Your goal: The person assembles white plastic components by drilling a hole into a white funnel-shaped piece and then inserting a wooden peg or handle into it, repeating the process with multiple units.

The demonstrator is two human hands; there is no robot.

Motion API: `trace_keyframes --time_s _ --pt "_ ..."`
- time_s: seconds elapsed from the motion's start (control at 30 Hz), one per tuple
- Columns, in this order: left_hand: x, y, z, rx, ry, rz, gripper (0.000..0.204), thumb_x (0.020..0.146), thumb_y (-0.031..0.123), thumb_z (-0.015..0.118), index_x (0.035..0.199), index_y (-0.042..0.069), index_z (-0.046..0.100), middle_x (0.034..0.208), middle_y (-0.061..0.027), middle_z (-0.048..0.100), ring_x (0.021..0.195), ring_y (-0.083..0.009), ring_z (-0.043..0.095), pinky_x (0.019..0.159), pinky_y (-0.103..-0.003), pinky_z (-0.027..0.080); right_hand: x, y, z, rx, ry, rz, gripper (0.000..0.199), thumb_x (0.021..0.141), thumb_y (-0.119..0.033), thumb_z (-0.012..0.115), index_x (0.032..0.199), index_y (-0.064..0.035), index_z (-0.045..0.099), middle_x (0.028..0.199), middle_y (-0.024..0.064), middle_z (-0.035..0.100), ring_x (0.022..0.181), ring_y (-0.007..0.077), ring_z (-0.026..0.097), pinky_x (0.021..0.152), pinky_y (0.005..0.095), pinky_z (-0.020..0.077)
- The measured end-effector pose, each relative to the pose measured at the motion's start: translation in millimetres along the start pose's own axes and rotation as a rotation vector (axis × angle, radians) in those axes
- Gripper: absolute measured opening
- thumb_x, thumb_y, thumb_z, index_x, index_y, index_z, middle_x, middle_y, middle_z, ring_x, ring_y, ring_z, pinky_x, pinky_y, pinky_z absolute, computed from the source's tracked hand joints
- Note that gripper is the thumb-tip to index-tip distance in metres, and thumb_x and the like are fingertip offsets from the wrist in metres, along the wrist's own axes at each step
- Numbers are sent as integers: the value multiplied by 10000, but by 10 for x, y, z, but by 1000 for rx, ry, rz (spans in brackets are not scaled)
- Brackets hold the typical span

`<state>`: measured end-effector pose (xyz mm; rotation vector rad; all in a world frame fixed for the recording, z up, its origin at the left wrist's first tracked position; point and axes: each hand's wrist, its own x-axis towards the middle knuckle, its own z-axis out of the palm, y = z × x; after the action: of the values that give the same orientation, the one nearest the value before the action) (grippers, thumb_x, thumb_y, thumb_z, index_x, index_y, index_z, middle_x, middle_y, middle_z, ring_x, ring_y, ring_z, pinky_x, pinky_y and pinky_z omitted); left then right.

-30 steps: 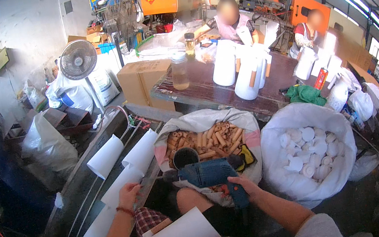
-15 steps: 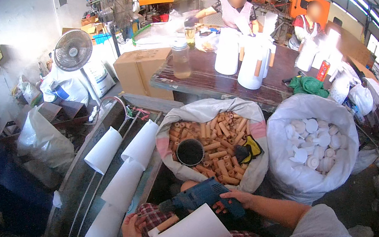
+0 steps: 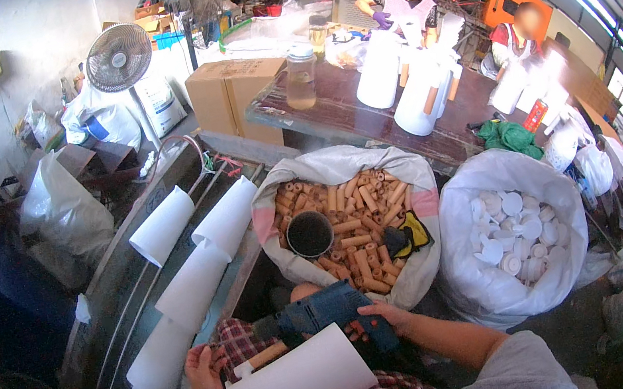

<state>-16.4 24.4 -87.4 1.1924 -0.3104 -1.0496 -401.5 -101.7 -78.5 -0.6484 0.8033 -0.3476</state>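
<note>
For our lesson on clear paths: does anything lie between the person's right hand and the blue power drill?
Nothing visible: the right hand already rests on the blue power drill, above the white paper cone on the lap.

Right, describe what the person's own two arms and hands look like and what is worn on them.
Both forearms are bare, with no gloves. The left hand has a thin dark red band around its wrist. The right hand shows no band or ring; that arm ends in a short pale grey sleeve near the elbow.
</note>
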Motion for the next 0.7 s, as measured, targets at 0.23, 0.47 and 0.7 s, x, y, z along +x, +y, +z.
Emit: trace_keyframes --time_s 0.23,0.47,0.7 --pt "-39 31 -9 99 51 7 132 902 140 566 919 13 533 801 -71 595 710 -171 609 629 -299 519 38 -65 87 -92 167 25 477 836 -336 620 1173 -11 528 1048 157 638 886 255 645 733 365 539" --pt "-23 84 -76 62 -7 -102 190 897 189 588 977 18 561 882 -99 644 771 -189 643 669 -284 523 18 103 6 -52 318 -61 395 819 -261 614 1100 11 561 966 127 655 816 247 654 753 377 544" --pt "44 19 -216 57 -71 -133 155 897 172 590 967 34 589 883 -80 654 750 -187 658 636 -258 514 72 153 -209 -4 216 -60 359 815 -269 612 1050 1 585 936 117 661 798 229 655 728 351 544"
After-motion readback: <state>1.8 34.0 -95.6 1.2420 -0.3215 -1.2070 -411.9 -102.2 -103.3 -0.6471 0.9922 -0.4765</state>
